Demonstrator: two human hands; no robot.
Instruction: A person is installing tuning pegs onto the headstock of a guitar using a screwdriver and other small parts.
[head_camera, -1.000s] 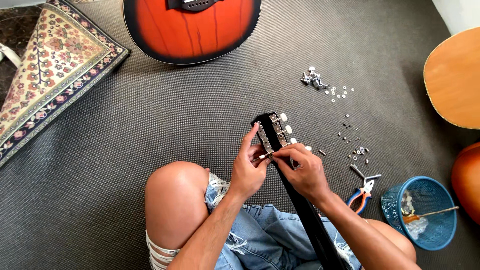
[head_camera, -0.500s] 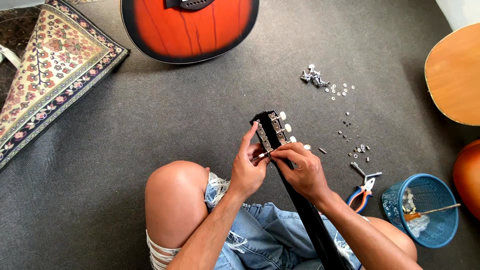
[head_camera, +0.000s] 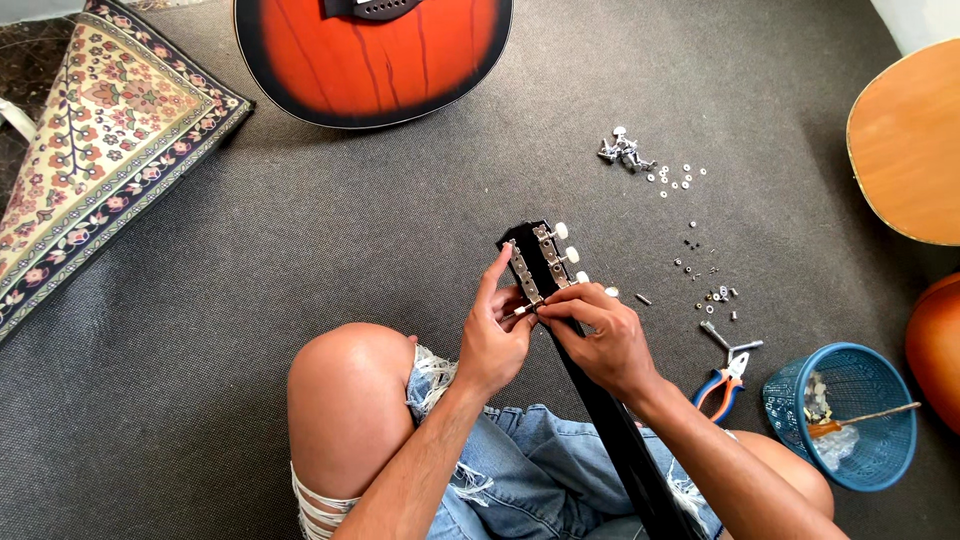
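A black guitar neck (head_camera: 610, 420) runs up from my lap to its headstock (head_camera: 535, 255), which carries metal tuning machines with white knobs. My left hand (head_camera: 495, 335) grips the left side of the headstock, index finger stretched up along the tuner plate. My right hand (head_camera: 600, 335) lies over the neck just below the headstock, its fingertips pinching a small tuner part at the left plate's lower end. What exactly sits between the fingertips is too small to tell.
Loose tuners (head_camera: 625, 150), washers and screws (head_camera: 700, 270) lie on the grey carpet to the right. Pliers with red and blue handles (head_camera: 725, 380) and a blue basket (head_camera: 850, 420) sit near my right knee. An orange guitar body (head_camera: 375, 55) lies ahead, a patterned rug (head_camera: 90, 150) at left, wooden guitar bodies (head_camera: 910, 140) at right.
Both hands stay on the headstock with only slight finger shifts. The view has drifted a little.
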